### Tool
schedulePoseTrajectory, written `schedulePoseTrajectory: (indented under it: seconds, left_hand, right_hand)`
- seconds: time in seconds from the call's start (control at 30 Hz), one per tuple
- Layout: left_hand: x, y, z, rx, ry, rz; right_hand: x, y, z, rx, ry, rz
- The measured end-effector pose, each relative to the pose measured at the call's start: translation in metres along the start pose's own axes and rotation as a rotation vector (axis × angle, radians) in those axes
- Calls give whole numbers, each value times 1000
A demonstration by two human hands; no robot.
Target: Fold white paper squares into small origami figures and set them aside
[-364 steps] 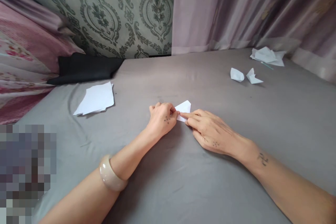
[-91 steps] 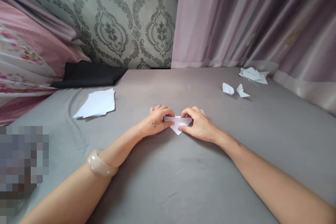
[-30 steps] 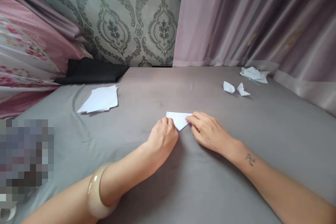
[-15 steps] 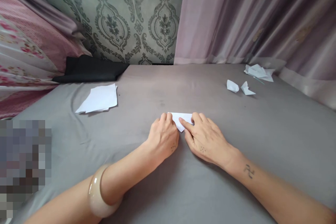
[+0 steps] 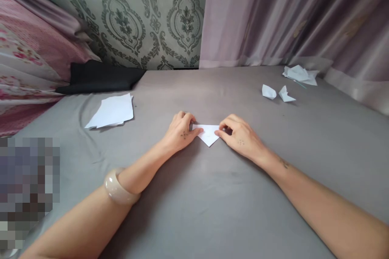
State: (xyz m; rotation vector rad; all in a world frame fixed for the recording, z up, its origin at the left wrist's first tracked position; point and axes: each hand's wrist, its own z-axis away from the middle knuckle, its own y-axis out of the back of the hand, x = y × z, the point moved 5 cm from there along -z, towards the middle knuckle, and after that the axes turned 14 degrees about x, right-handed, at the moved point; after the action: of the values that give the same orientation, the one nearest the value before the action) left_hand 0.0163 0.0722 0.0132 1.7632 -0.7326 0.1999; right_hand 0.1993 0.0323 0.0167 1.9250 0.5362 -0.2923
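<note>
A small folded white paper (image 5: 209, 134) lies on the grey cloth in front of me, its straight edge away from me and its point towards me. My left hand (image 5: 182, 130) pinches its left corner, thumb on top and fingertips at the far side. At the right corner, my right hand (image 5: 240, 134) grips it the same way between thumb and curled fingers. Most of the paper's face shows between the two thumbs. A pale bangle (image 5: 120, 188) circles my left forearm.
Loose white sheets (image 5: 112, 110) lie to the left, before a folded black cloth (image 5: 103, 76). Two folded paper pieces, a rounded one (image 5: 269, 92) and a pointed one (image 5: 286, 94), sit at the right. Behind them is a paper pile (image 5: 299, 74) by the curtain (image 5: 261, 16).
Both hands have shifted from pressing on the paper to pinching its two side corners. My right index finger has left the paper's face, and more of the paper now shows. The view has tilted slightly down.
</note>
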Motion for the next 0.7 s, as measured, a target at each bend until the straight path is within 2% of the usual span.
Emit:
schedulePoseTrajectory:
  seconds: [0.17,0.33,0.43,0.53,0.6,0.7]
  left_hand:
    - [-7,-6,-5,-92,87,129]
    - [-6,-9,-6,-136,107,318]
    - [-3,-9,-5,-187,97,507]
    - [2,-2,-5,-153,72,639]
    - [4,2,-5,-141,77,677]
    - [9,4,-3,-229,57,654]
  right_hand:
    - [3,-5,-2,-68,48,-103]
    - [-1,-5,-2,-139,56,-158]
    - [3,-4,-5,-150,-3,-247]
    - [8,-5,-7,-227,-118,-456]
    - [9,-4,-7,-291,-180,-576]
    - [6,3,-8,-303,-186,-606]
